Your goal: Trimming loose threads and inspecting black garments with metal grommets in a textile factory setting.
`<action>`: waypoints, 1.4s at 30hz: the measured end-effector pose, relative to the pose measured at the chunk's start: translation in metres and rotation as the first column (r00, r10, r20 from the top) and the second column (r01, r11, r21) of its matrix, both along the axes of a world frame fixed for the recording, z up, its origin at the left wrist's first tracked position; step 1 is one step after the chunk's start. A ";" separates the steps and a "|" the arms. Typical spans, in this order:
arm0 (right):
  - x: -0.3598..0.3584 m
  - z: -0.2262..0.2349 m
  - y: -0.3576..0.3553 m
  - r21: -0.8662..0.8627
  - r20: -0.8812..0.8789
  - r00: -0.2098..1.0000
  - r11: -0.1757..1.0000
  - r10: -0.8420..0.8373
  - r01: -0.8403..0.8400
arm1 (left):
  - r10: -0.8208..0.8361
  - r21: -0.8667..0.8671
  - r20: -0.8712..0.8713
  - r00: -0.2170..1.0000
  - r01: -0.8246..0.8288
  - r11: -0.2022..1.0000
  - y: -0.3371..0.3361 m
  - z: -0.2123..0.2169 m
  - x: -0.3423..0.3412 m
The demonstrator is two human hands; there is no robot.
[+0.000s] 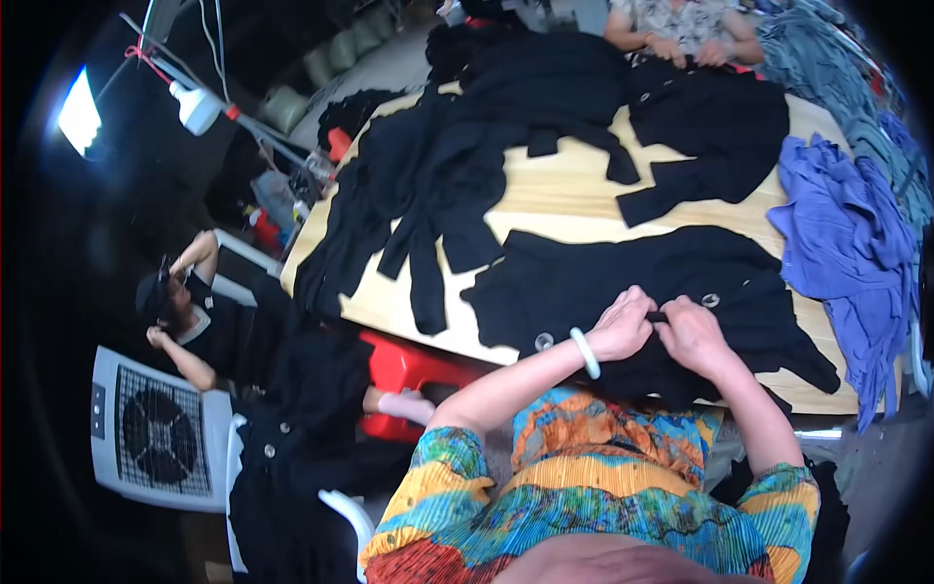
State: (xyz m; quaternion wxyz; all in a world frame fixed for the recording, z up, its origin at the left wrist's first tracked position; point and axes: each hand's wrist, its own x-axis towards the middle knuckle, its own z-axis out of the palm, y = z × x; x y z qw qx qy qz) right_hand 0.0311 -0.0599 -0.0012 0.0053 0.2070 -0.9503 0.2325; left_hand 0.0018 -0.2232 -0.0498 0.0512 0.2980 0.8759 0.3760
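Head view; clock directions run from the pair of hands, with twelve o'clock at the top. A black garment lies spread on the near part of a pale wooden table, under and around both hands. One round metal ring shows on it at eight o'clock, a second ring at two.

The left hand has its fingers bent and drawn narrow, pinching one end of a short black strip. The right hand is likewise closed in, fingers curled, at the strip's other end. The hands are just beside each other. Whether the strip belongs to the garment cannot be told. A pale bracelet encircles the left wrist.

Another black garment lies at twelve to one o'clock; heaped black clothes lie at ten. Purple cloth hangs over the table edge at two, with grey-green cloth piled at one. A co-worker in a patterned top is at twelve, hands near the far edge.

At nine o'clock are a red stool and, farther out, a person in black, both hands raised near the head. A grey-white fan unit stands between eight and nine.
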 end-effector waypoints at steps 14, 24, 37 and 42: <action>0.006 -0.008 -0.005 0.051 -0.084 0.994 0.996 -0.068 0.073 | -0.048 -0.058 -0.014 0.999 0.047 0.997 0.001 0.007 -0.004; 0.001 -0.008 -0.003 0.020 -0.029 0.996 0.996 -0.086 0.087 | -0.076 -0.036 0.045 0.996 0.078 0.996 -0.001 0.003 -0.011; -0.004 -0.006 0.008 -0.137 0.108 0.994 0.990 -0.017 0.031 | -0.133 0.058 0.064 0.989 0.129 0.990 -0.007 0.006 -0.011; -0.010 -0.002 0.015 -0.203 0.191 0.974 0.976 0.121 -0.082 | -0.173 0.145 0.147 0.974 0.152 0.978 -0.013 0.005 -0.018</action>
